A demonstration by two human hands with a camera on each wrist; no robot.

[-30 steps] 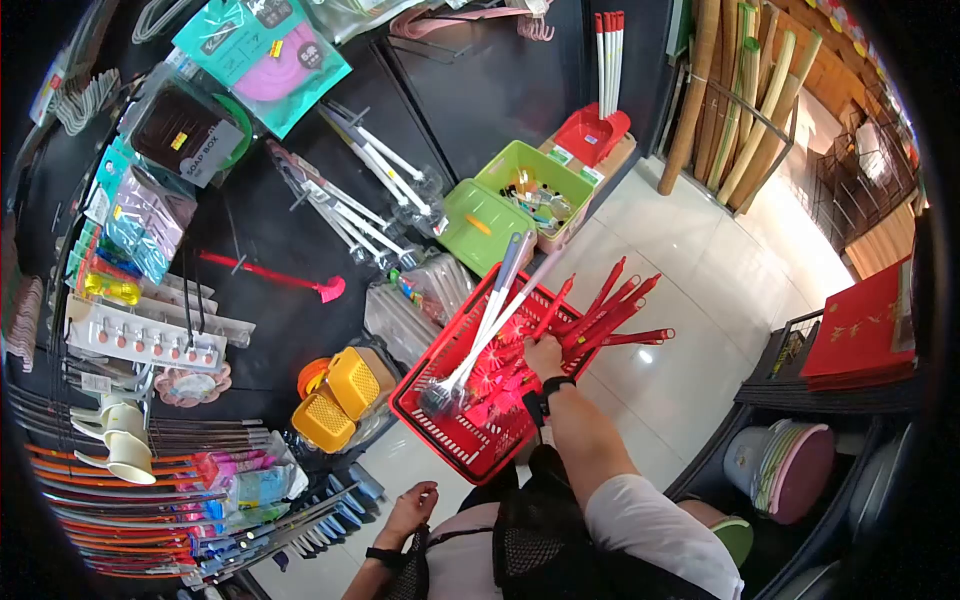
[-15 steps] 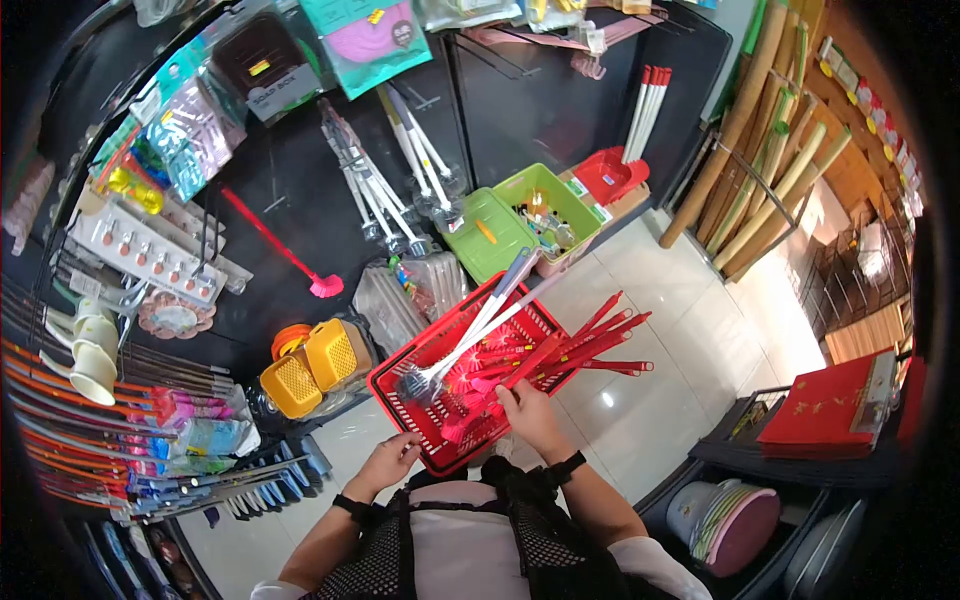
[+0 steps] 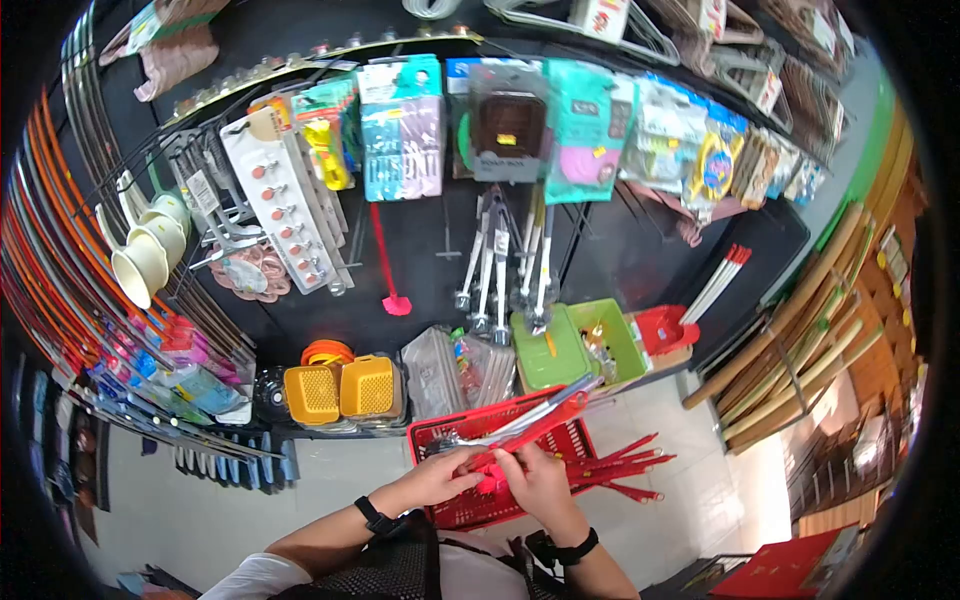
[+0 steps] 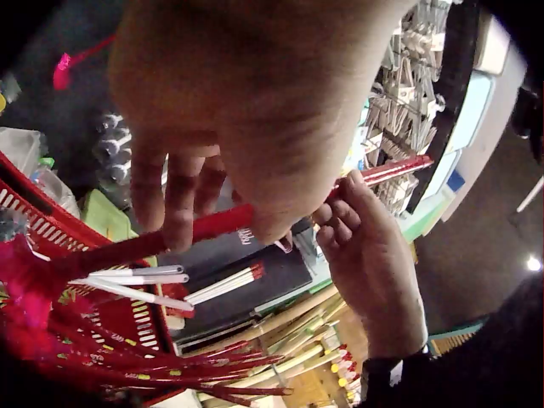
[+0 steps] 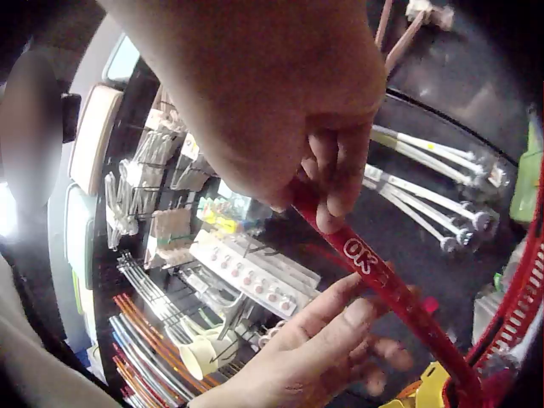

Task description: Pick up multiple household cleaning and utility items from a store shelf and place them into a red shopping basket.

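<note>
Both hands hold one red long-handled brush [image 3: 535, 428] over a red plastic basket [image 3: 425, 437]. My right hand [image 3: 520, 470] curls its fingers [image 5: 333, 194] round the red handle [image 5: 387, 285], which carries white print. My left hand [image 3: 455, 472] grips the same handle [image 4: 223, 223] lower down, toward its pink bristle end [image 4: 24, 276]. In the left wrist view the right hand [image 4: 365, 246] holds the handle near its far tip. Several more red brushes [image 3: 620, 468] stick out of the basket to the right, and silver-handled brushes [image 3: 495, 432] lie across it.
A black wall rack carries packaged goods [image 3: 500, 120], hanging brushes [image 3: 500, 270] and cream cups [image 3: 140, 255]. On the floor below it stand yellow baskets [image 3: 340, 390] and green bins [image 3: 575, 345]. Bamboo poles [image 3: 800, 320] lean at the right. A white tiled floor [image 3: 200, 500] lies to the left.
My left hand has come up from my side to the basket and joined the right on a red brush, now lifted. The head view has tilted up toward the wall rack.
</note>
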